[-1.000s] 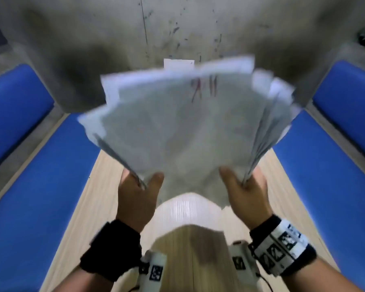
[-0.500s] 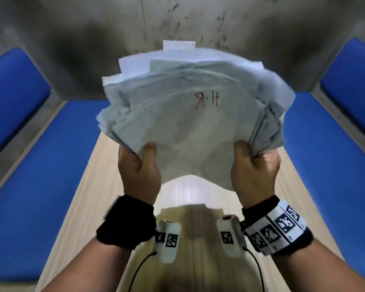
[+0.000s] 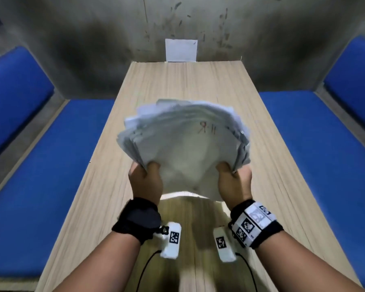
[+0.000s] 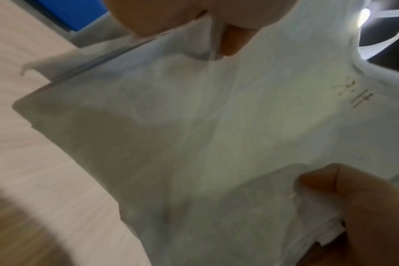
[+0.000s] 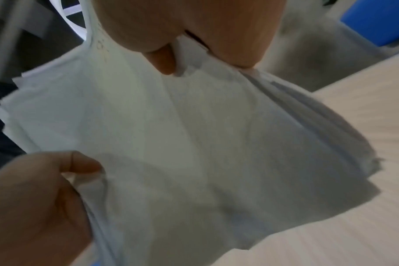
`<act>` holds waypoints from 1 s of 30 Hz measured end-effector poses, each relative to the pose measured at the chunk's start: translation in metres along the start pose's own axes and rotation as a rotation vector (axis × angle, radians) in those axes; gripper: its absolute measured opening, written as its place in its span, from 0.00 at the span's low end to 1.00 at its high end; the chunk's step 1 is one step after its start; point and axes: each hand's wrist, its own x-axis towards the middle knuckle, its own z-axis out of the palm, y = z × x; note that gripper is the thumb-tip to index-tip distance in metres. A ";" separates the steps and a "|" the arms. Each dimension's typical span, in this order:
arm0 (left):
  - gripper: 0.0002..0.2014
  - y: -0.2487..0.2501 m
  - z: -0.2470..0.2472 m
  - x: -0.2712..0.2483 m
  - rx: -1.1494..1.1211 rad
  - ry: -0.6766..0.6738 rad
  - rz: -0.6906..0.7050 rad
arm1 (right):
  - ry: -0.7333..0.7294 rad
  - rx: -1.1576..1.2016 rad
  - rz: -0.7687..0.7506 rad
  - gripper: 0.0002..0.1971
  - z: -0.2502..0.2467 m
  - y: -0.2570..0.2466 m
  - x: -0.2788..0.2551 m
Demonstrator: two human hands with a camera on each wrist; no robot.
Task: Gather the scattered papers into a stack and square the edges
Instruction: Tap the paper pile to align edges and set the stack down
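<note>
A thick, uneven stack of white papers [image 3: 183, 142], its top sheet marked in red, is held tilted over the wooden table [image 3: 261, 165]. My left hand [image 3: 148, 168] grips its lower left edge with the thumb on top. My right hand [image 3: 228, 168] grips the lower right edge the same way. The sheet edges fan out unevenly at the left, right and far sides. In the left wrist view the papers [image 4: 194, 135] fill the frame, as do the papers [image 5: 194, 144] in the right wrist view. Whether the stack's near edge touches the table is hidden.
One white sheet [image 3: 181, 50] stands at the table's far end against the stained grey wall. Blue padded benches [image 3: 40, 175] [image 3: 325, 154] run along both long sides of the table. Bare wood shows around and beyond the stack.
Both hands have brought the stack down from in front of the camera toward the table. The sheets sit closer together than before. The far sheet and table end have come into view.
</note>
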 end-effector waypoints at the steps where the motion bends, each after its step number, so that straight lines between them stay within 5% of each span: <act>1: 0.03 0.011 0.000 0.005 -0.033 0.002 0.051 | 0.002 0.037 -0.024 0.12 -0.002 -0.011 0.004; 4: 0.03 0.021 -0.009 0.013 -0.080 -0.025 0.109 | -0.020 0.090 -0.084 0.04 -0.013 -0.029 0.009; 9: 0.10 -0.040 -0.034 -0.019 0.036 -0.173 -0.212 | -0.111 -0.137 0.106 0.08 -0.024 0.036 -0.008; 14: 0.05 -0.064 -0.035 -0.027 0.245 -0.351 -0.276 | -0.088 -0.208 0.199 0.09 -0.027 0.078 -0.004; 17: 0.07 -0.062 -0.033 -0.018 0.112 -0.310 -0.326 | -0.132 -0.043 0.306 0.07 -0.037 0.070 0.008; 20: 0.07 -0.057 -0.025 -0.028 -0.013 -0.198 -0.526 | -0.272 0.271 0.680 0.12 -0.036 0.080 -0.005; 23: 0.13 -0.063 -0.018 -0.054 -0.189 -0.247 -0.745 | -0.345 0.541 0.898 0.20 -0.019 0.102 -0.029; 27: 0.15 -0.067 -0.039 -0.078 -0.288 -0.256 -0.941 | -0.394 0.471 1.021 0.19 -0.029 0.111 -0.036; 30: 0.20 -0.071 -0.075 -0.060 -0.457 -0.119 -1.009 | -0.496 0.243 1.000 0.14 -0.065 0.107 -0.030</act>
